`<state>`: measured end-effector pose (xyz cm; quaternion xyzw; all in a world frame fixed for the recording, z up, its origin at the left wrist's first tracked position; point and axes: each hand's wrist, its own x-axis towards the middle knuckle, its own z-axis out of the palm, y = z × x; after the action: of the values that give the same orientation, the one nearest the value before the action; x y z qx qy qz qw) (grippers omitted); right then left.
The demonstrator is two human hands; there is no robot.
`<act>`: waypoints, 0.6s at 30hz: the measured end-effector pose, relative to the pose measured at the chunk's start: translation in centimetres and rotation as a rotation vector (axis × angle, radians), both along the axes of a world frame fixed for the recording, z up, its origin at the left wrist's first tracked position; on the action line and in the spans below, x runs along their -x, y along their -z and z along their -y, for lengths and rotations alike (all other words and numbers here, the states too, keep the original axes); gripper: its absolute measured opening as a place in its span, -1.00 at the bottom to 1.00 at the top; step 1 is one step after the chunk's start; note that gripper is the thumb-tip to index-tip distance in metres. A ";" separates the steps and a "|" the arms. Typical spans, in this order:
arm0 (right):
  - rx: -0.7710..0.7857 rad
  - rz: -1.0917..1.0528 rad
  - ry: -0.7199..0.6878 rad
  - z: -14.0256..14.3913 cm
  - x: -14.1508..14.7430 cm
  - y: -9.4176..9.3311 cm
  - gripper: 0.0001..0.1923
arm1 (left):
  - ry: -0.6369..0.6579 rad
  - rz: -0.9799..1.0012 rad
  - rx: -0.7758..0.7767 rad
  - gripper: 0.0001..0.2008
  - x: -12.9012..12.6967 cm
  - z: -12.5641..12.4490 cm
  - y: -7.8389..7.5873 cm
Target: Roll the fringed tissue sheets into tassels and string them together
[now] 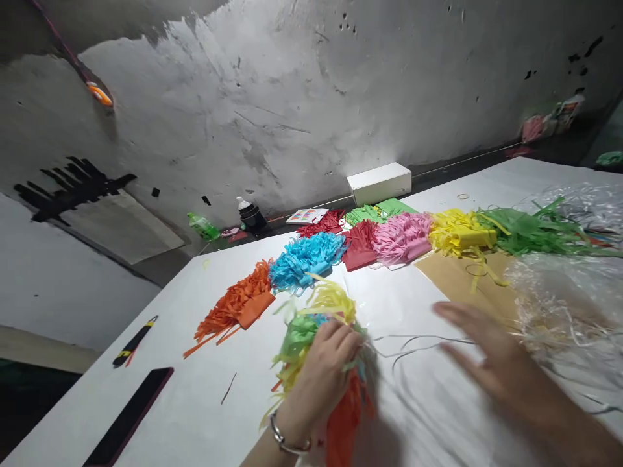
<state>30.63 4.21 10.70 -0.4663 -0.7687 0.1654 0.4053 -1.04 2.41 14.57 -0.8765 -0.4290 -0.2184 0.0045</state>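
My left hand (pixel 327 371), wearing a silver bracelet (pixel 287 438), is closed around a bundle of multicoloured paper tassels (pixel 298 340). Yellow, green, blue and orange-red strips stick out on all sides of the fist. From the bundle, thin white strings (pixel 413 337) run rightward across the table towards my right hand (pixel 491 353). That hand is raised, a little blurred, with thumb and fingers apart and nothing visible between them. Just beyond the bundle lie fringed paper stacks: orange (pixel 236 305), light blue (pixel 307 256), dark red (pixel 359 246) and pink (pixel 403 238).
Farther right are yellow fringe (pixel 460 231), green fringe (pixel 530 230), brown cardboard (pixel 445 275) and clear plastic with string (pixel 564 298). A cutter knife (pixel 134 344) and a dark phone-like slab (pixel 129 415) lie at left. A white box (pixel 379 185) stands by the wall.
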 end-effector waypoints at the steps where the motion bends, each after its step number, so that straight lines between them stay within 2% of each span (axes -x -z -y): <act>1: 0.024 0.009 -0.141 0.2 3.5 -0.1 -0.50 | 0.006 0.003 0.012 -0.83 -0.9 0.4 0.3; 2: 0.098 -0.017 -0.262 0.4 6.5 -0.2 -0.55 | 0.015 0.019 0.023 -0.82 -1.6 0.7 0.7; 3: 0.202 -0.043 -0.340 0.6 8.7 -0.2 -0.70 | 0.023 0.051 0.034 -0.81 -1.9 1.1 1.1; 4: 0.259 -0.053 -0.401 0.6 10.2 -0.1 -0.77 | 0.027 0.104 0.053 -0.81 -2.0 1.5 1.4; 5: 0.317 -0.071 -0.442 0.6 11.0 0.0 -0.71 | 0.029 0.175 0.082 -0.82 -1.9 1.8 1.8; 7: 0.377 -0.106 -0.489 0.5 11.0 0.5 -0.60 | 0.027 0.338 0.182 -0.83 -1.1 2.4 2.6; 10: 0.435 -0.194 -0.517 0.5 9.9 1.6 -0.58 | 0.061 0.454 0.327 -0.85 0.3 2.9 3.4; 14: 0.486 -0.303 -0.549 1.1 9.8 2.7 -0.56 | 0.102 0.340 0.339 -0.79 0.9 2.8 3.4; 18: 0.570 -0.379 -0.557 2.0 10.1 2.8 -0.55 | 0.071 0.047 0.344 -0.93 0.6 2.4 2.5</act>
<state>20.53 2.20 7.95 -0.2958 -0.7008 0.5565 0.3343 -1.67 0.01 12.06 -0.8736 -0.4287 -0.1624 -0.1633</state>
